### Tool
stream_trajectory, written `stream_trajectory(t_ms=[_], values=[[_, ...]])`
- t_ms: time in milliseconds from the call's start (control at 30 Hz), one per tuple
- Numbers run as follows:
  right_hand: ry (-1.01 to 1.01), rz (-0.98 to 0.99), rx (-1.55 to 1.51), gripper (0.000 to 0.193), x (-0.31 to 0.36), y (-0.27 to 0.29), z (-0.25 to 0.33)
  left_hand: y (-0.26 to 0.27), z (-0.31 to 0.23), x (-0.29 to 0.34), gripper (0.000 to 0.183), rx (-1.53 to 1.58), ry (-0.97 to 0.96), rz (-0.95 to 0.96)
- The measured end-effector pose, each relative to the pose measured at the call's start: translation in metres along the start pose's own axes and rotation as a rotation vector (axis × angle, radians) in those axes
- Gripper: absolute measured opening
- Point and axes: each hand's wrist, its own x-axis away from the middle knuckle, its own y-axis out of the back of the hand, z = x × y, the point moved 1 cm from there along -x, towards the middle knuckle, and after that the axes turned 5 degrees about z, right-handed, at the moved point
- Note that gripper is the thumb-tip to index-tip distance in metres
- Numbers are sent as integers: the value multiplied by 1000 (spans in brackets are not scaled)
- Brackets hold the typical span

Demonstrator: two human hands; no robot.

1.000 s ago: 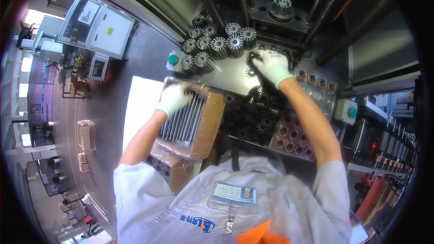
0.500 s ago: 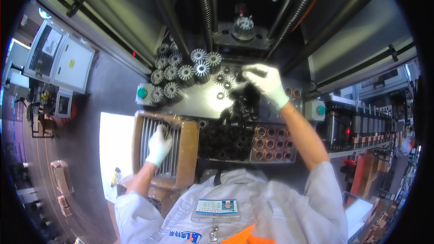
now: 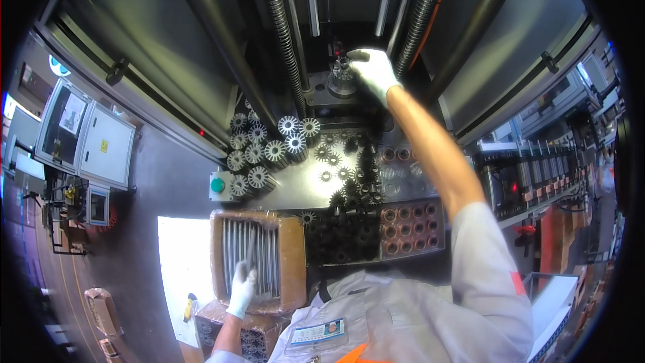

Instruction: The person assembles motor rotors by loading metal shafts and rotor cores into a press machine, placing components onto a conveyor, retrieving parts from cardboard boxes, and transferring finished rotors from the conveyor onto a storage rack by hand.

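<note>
My left hand [image 3: 243, 289], in a white glove, is closed around the lower end of a metal shaft [image 3: 251, 250]. It is over an open cardboard box [image 3: 292, 262] where several similar shafts lie side by side. My right hand [image 3: 373, 71], gloved too, reaches far into the machine. Its curled fingers are at the edge of a toothed metal piece [image 3: 342, 68], which sits on a round fixture [image 3: 342, 86]. The fingertips are partly hidden there.
Slotted metal cores [image 3: 275, 151] stand grouped on the left of a metal plate [image 3: 295, 185]. Black toothed pieces [image 3: 342, 232] are piled right of the box, beside a tray of copper-coloured rings [image 3: 408, 228]. Upright rods and a coil-wrapped column [image 3: 279, 23] flank the fixture. A green button [image 3: 218, 185] is at left.
My right hand has moved from over the metal plate forward to the fixture. My left hand has drawn back toward me over the box, with a shaft now showing in its fingers. The view has shifted.
</note>
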Motion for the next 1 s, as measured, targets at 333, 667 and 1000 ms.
stream_trajectory(t_ms=[333,667,1000], values=[[336,64,928,51,52,-7,14,-84,-223,-121,43,72,-438,9],[451,55,721,41,158,67,16,-214,-457,-212,31,385,-755,295],[-129,163,687,27,384,190,-56,-229,-537,-262,26,440,-952,223]])
